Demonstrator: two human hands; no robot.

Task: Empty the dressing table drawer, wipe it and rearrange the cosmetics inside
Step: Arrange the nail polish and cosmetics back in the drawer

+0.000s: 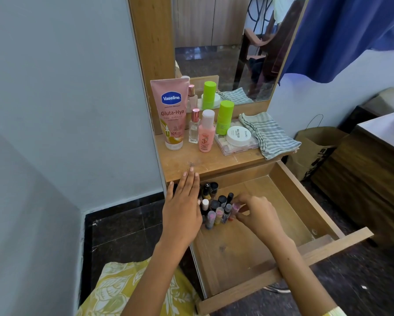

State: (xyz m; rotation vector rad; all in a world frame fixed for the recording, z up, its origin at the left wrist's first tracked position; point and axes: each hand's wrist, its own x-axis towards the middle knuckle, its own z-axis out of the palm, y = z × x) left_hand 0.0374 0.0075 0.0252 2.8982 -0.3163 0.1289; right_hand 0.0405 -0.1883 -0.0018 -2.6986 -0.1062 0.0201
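Left hand [182, 209] flat, fingers straight, held against the bottles [215, 206] from their 9 o'clock side. Right hand [256, 214] pinches a pink bottle [235, 208] at the cluster's 3 o'clock edge. Bottles stand upright in the far-left corner of the open drawer [244, 252]. Beyond, at 12 o'clock, tabletop [214, 160]: Vaseline tube [171, 112], pink bottles, green stick [224, 117], white jar [238, 135], striped cloth [268, 133], mirror [221, 42].
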